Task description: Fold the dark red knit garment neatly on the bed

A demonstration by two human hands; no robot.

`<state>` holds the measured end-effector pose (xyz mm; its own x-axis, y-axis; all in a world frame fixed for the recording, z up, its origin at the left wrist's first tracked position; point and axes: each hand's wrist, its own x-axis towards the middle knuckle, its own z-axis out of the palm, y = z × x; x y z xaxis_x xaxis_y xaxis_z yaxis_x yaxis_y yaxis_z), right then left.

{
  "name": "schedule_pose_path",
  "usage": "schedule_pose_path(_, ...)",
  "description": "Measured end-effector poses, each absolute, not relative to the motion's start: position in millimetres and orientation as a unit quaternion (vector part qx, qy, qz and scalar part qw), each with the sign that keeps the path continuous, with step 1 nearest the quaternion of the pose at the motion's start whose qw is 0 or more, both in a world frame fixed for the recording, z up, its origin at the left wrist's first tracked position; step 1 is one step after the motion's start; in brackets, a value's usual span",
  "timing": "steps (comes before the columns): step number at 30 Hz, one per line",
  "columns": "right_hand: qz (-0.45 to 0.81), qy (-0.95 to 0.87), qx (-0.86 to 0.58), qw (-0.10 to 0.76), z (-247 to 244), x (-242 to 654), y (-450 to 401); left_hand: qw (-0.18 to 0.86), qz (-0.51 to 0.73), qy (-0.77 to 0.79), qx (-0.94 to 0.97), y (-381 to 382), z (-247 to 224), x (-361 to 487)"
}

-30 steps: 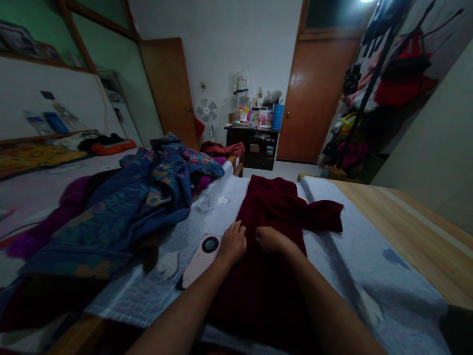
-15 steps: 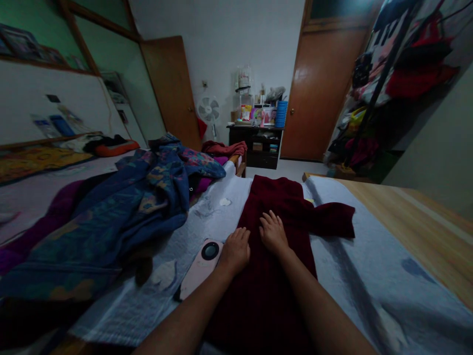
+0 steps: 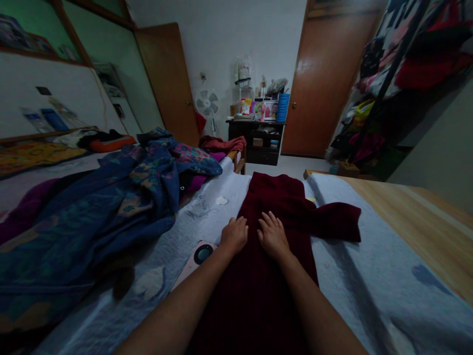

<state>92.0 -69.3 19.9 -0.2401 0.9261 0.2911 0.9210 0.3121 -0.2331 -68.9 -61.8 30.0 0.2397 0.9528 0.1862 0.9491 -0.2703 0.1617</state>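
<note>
A dark red long garment (image 3: pixel 258 301), which looks like a knitted sweater or dress, lies spread on the pale bed cover (image 3: pixel 354 256). One sleeve (image 3: pixel 338 222) sticks out to the right; no sleeve shows on the left side. My left hand (image 3: pixel 235 235) rests at the garment's left edge, fingers stretched forward and slightly bent. Flat on the middle of the cloth lies my right hand (image 3: pixel 273 236), its fingers a little apart. Beside my left forearm is a pink phone (image 3: pixel 192 261), back side up and partly covered by the arm.
Heaped at the left is a blue flowered garment (image 3: pixel 148 192) with purple cloth under it. A wooden board (image 3: pixel 417 212) borders the bed on the right. Farther off stand a black cabinet (image 3: pixel 264 157), a white fan (image 3: pixel 207 103) and a rack of hanging clothes (image 3: pixel 384 84).
My left hand has slid slightly forward along the garment's left edge. My right hand stays nearly in place on the cloth. The camera view has shifted a little.
</note>
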Motion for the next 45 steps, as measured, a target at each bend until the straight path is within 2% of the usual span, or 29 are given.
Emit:
schedule_pose_path(6, 0.010, -0.777, -0.597, 0.198, 19, 92, -69, 0.041, 0.090, 0.646, 0.756, -41, 36, -62)
schedule_pose_path(13, 0.033, -0.764, -0.610, 0.207, 14, 96, -68, 0.001, 0.099, 0.650, 0.754, -16, 36, -51)
schedule_pose_path(23, 0.053, -0.761, -0.618, 0.191, 15, 98, -64, 0.009, 0.083, 0.690, 0.719, 18, 31, -38)
schedule_pose_path(37, 0.055, -0.758, -0.619, 0.200, 20, 103, -62, -0.011, 0.109, 0.618, 0.779, 33, 17, -41)
schedule_pose_path(45, 0.034, -0.762, -0.602, 0.235, 14, 104, -61, -0.021, 0.109, 0.636, 0.764, 50, 18, -37)
